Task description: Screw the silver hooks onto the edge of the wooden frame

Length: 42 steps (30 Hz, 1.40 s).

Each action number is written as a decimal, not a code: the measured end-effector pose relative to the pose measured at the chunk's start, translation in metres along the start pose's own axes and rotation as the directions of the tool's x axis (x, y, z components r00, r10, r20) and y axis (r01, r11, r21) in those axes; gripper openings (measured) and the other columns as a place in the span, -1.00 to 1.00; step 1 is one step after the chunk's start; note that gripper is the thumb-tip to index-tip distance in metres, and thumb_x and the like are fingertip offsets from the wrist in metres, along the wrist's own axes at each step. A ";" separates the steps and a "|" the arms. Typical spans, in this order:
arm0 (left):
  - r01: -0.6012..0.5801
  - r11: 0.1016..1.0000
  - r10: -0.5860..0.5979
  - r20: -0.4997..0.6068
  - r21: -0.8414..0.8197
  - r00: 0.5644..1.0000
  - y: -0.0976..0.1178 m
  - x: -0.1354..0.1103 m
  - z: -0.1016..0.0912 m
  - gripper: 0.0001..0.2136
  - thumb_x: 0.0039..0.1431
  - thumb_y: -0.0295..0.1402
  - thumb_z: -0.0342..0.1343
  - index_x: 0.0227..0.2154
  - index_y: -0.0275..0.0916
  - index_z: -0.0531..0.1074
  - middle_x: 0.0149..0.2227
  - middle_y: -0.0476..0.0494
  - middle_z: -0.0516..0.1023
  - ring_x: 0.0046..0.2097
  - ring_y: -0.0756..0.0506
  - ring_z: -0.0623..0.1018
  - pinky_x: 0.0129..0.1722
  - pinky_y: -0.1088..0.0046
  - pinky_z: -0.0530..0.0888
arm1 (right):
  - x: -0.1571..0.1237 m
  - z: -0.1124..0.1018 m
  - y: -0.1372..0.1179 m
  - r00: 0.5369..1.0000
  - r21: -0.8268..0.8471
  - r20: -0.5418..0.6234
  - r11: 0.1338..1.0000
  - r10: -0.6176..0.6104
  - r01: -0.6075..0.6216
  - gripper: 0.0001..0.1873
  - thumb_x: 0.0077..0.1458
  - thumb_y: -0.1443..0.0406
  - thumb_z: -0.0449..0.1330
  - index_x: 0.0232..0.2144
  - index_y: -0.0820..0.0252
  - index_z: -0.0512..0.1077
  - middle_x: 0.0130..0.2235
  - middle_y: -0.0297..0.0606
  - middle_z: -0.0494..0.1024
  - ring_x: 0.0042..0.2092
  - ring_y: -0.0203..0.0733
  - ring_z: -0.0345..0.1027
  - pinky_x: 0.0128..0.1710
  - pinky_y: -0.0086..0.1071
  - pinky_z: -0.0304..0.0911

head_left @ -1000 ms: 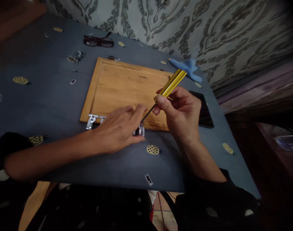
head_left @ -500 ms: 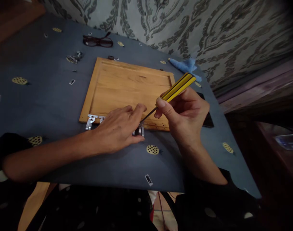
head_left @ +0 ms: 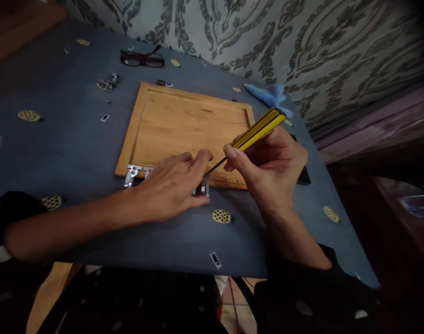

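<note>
A wooden cabinet door with a raised frame lies flat on the cloth. My left hand rests over its near edge, fingers and thumb closed about a metal hinge there. Between the thumb and fingers of my right hand is a screwdriver with a yellow and black handle. It slants down to the left, its tip at that hinge; a screw under the tip is too small to make out. Another metal hinge sits at the door's near left corner, partly beside my left wrist.
Glasses lie at the back of the blue patterned tablecloth. Left of the door are small metal parts and a screw. A blue cloth is at the back right, and a dark flat object shows behind my right hand.
My right hand and the screwdriver handle have shifted slightly right and down, with the tip still at the hinge. My left hand stays in place.
</note>
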State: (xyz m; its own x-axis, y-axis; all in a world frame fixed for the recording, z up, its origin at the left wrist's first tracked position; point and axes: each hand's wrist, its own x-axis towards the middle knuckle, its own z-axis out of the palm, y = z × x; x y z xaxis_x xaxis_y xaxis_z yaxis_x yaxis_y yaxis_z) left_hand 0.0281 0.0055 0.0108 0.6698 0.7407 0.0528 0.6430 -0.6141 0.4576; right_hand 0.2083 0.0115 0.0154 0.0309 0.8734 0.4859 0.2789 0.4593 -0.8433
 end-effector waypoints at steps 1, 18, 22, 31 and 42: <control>0.002 1.000 -0.002 0.002 -0.003 1.000 0.000 0.000 0.000 -0.43 0.14 -0.23 0.24 0.08 -0.28 0.09 -0.08 -0.23 0.50 -0.02 -0.24 0.52 -0.10 0.25 0.44 | 0.000 0.000 -0.001 1.000 -0.004 0.005 1.000 -0.006 0.006 -0.69 -0.17 0.16 0.50 -0.48 0.03 0.43 -0.51 -0.45 0.45 -0.57 -0.31 0.34 -0.61 -0.36 0.28; 0.004 1.000 -0.004 0.005 0.005 1.000 0.000 0.001 0.000 -0.46 0.15 -0.22 0.22 0.07 -0.27 0.10 -0.09 -0.24 0.50 -0.03 -0.24 0.53 -0.10 0.25 0.45 | -0.001 0.000 -0.005 1.000 0.006 0.010 1.000 0.020 -0.020 -0.73 -0.15 0.17 0.49 -0.47 0.02 0.46 -0.49 -0.40 0.48 -0.57 -0.29 0.35 -0.60 -0.34 0.36; 0.005 1.000 -0.005 0.004 0.006 1.000 0.000 0.001 -0.001 -0.45 0.14 -0.23 0.23 0.07 -0.28 0.10 -0.10 -0.25 0.51 -0.03 -0.24 0.53 -0.11 0.25 0.45 | -0.002 0.000 -0.006 1.000 -0.009 0.014 1.000 -0.002 0.002 -0.74 -0.12 0.20 0.49 -0.46 0.03 0.46 -0.50 -0.39 0.47 -0.57 -0.29 0.34 -0.61 -0.35 0.35; 0.011 1.000 -0.011 0.007 0.002 1.000 0.000 0.001 -0.001 -0.47 0.14 -0.22 0.23 0.07 -0.26 0.11 -0.11 -0.22 0.50 -0.04 -0.23 0.53 -0.10 0.25 0.45 | -0.001 -0.001 -0.005 1.000 0.011 0.002 1.000 -0.002 0.002 -0.76 -0.11 0.23 0.48 -0.47 0.03 0.46 -0.48 -0.40 0.46 -0.58 -0.31 0.34 -0.62 -0.35 0.34; 0.009 1.000 -0.009 0.018 0.002 1.000 0.000 0.000 -0.001 -0.45 0.14 -0.23 0.23 0.08 -0.28 0.10 -0.09 -0.24 0.50 -0.01 -0.25 0.52 -0.09 0.24 0.45 | -0.001 0.000 -0.006 1.000 0.026 0.029 1.000 0.005 -0.006 -0.73 -0.17 0.23 0.51 -0.47 0.03 0.48 -0.47 -0.40 0.49 -0.55 -0.30 0.35 -0.61 -0.35 0.32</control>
State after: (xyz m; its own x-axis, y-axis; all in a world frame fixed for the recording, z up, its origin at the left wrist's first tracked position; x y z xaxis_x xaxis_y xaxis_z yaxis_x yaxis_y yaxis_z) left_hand 0.0282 0.0057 0.0114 0.6705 0.7411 0.0332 0.6496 -0.6082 0.4561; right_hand 0.2069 0.0074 0.0201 0.0049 0.8800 0.4750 0.2536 0.4584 -0.8518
